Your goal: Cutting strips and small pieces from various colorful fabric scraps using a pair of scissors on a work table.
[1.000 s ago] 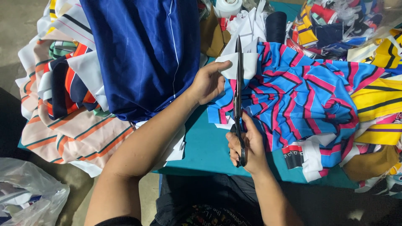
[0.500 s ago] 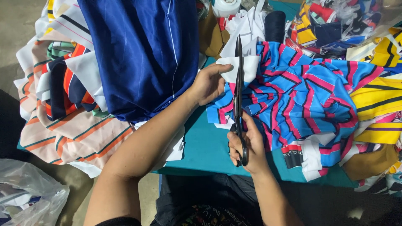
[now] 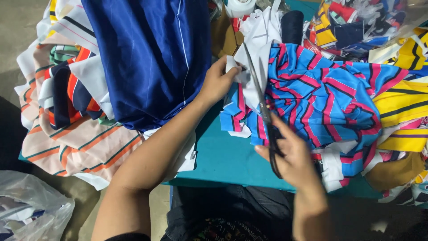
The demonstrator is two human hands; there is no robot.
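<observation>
My right hand (image 3: 292, 158) grips the black handles of long scissors (image 3: 261, 105), whose blades point away from me and tilt left across a piece of blue cloth with pink and black stripes (image 3: 321, 93). My left hand (image 3: 218, 80) pinches the white edge strip (image 3: 235, 68) of that cloth next to the blade tips. The striped cloth lies bunched on a teal table (image 3: 223, 158).
A large dark blue fabric (image 3: 151, 53) hangs over a pile of striped orange, white and navy cloth (image 3: 76, 116) at the left. Yellow striped pieces (image 3: 401, 107) and mixed scraps (image 3: 347, 22) lie at the right. A clear plastic bag (image 3: 31, 214) sits lower left.
The scissors have tilted so their tips lean left, and my right hand has shifted slightly right. My left hand has closed on the white edge strip.
</observation>
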